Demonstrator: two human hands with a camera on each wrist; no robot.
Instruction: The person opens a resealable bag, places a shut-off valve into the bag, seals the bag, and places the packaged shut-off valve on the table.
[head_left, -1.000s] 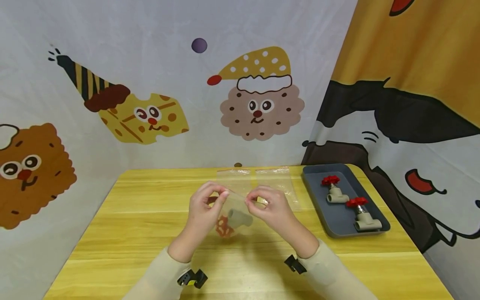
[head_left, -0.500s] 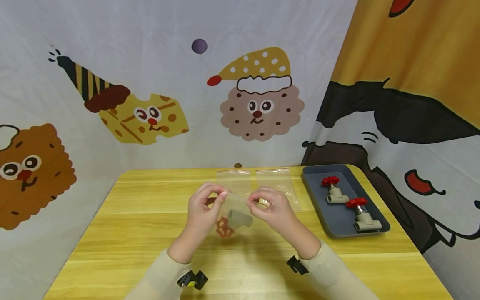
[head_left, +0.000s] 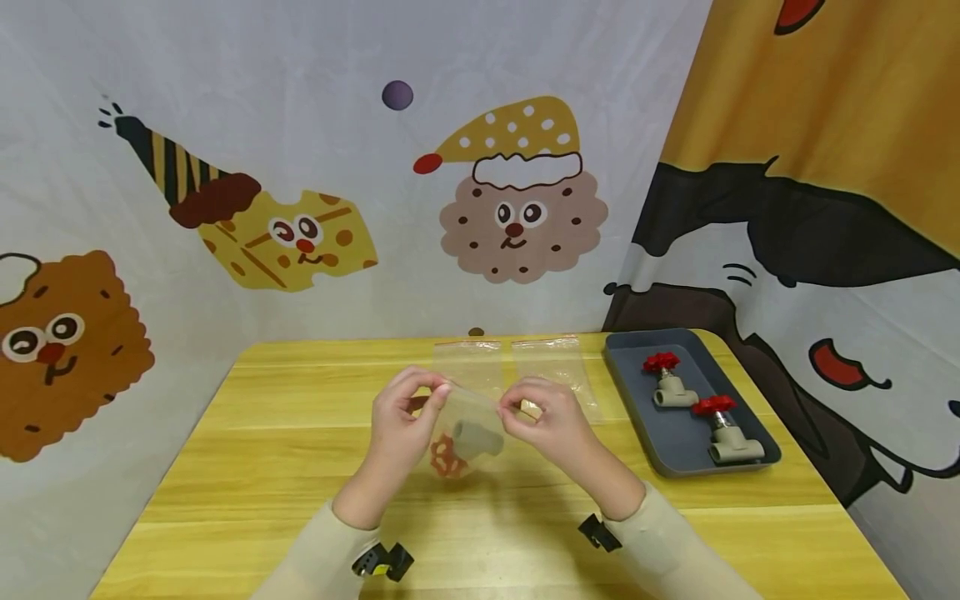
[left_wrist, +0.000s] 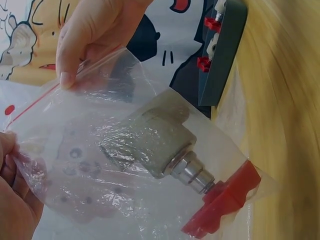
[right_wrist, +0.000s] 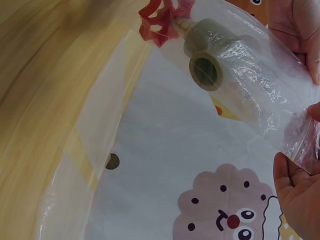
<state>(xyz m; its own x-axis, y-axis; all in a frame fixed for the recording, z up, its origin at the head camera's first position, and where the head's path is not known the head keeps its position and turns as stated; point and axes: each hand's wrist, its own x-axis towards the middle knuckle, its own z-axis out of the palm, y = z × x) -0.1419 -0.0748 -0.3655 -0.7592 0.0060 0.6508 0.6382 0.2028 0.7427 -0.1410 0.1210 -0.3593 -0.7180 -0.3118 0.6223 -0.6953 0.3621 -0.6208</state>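
Note:
A clear zip-top bag with a red line along its mouth is held up between both hands over the table. Inside it lies a stop valve, with a grey-beige pipe body, a metal neck and a red handwheel at the bag's lower corner. My left hand pinches one end of the bag's top edge between thumb and fingers. At the opposite end, my right hand pinches the same edge. In the right wrist view, one round pipe opening shows through the plastic.
Two flat clear zip bags, a left one and a right one, lie at the table's back. On the right stands a grey tray with two more red-handled valves, one behind and one nearer. A printed curtain hangs behind.
Both hands keep their pinch on the bag's top edge and have drawn slightly apart, the left hand going left and the right hand right. The valve stays inside the bag.

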